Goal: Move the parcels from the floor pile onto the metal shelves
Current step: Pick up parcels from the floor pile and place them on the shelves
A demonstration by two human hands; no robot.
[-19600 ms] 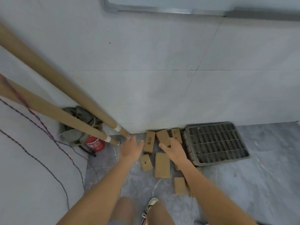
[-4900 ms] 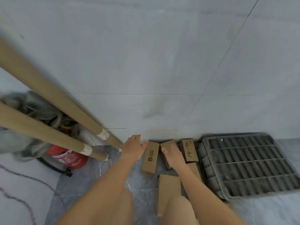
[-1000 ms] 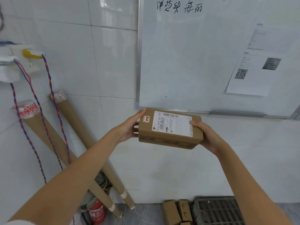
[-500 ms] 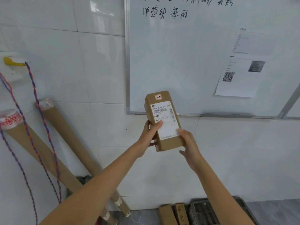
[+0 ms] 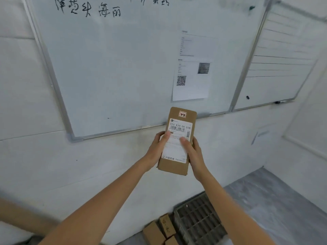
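I hold one brown cardboard parcel (image 5: 180, 119) upright at chest height, its white shipping label facing me. My left hand (image 5: 156, 150) grips its left edge with the thumb lying on the label. My right hand (image 5: 192, 152) grips the right edge, thumb also on the label. Far below, against the wall, a few more brown parcels (image 5: 159, 230) lie on the grey floor. No metal shelves are in view.
A whiteboard (image 5: 123, 68) with handwriting and a taped paper sheet (image 5: 192, 80) fills the wall ahead; a second board (image 5: 279, 59) hangs to its right. A dark plastic grid crate (image 5: 198, 220) lies on the floor beside the parcels. A side wall closes in at the right.
The view has swung to the right and tilted. The parcel stays upright in both hands, and my right thumb has slid up onto the label. The cardboard tubes have left the view.
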